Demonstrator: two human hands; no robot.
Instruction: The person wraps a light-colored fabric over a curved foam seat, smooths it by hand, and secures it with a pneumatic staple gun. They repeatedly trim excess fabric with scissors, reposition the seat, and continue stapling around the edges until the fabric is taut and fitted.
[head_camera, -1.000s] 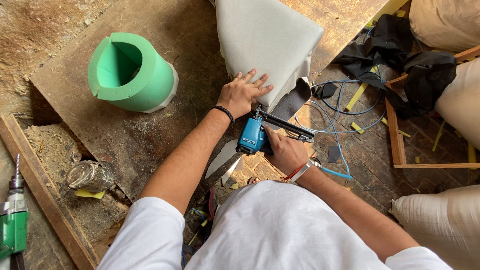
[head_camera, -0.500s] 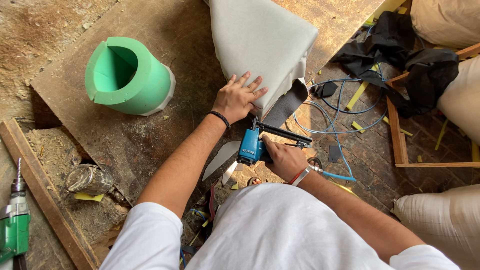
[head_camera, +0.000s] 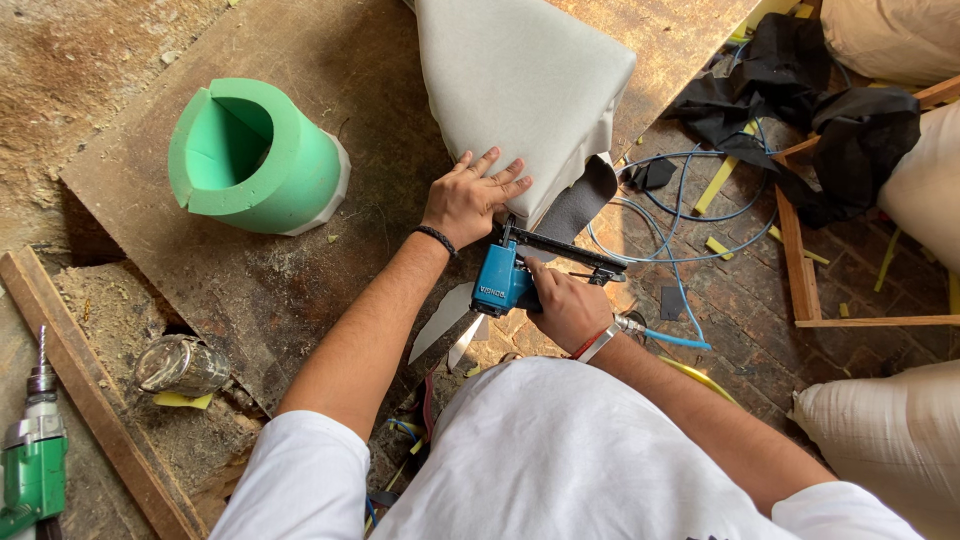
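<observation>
My left hand (head_camera: 472, 197) lies flat, fingers spread, on the near corner of a grey fabric-covered cushion piece (head_camera: 520, 90) that rests on a worn wooden board (head_camera: 300, 270). My right hand (head_camera: 565, 305) grips a blue pneumatic staple gun (head_camera: 505, 280). The gun's black nose points at the cushion's lower edge, right beside my left hand. A blue air hose (head_camera: 670, 338) leads off from the gun's rear. Loose grey fabric flaps (head_camera: 450, 320) hang below the gun.
A green foam cylinder (head_camera: 255, 155) stands at the board's left. A glass jar (head_camera: 180, 365) and a green power drill (head_camera: 35, 460) lie lower left. Black cloth (head_camera: 800, 110), a wooden frame (head_camera: 800, 260), coiled blue hose and pale stuffed cushions (head_camera: 890, 440) crowd the brick floor at right.
The view has shifted a little. Both hands stay on the cushion corner, and the gun has edged closer to the fabric edge.
</observation>
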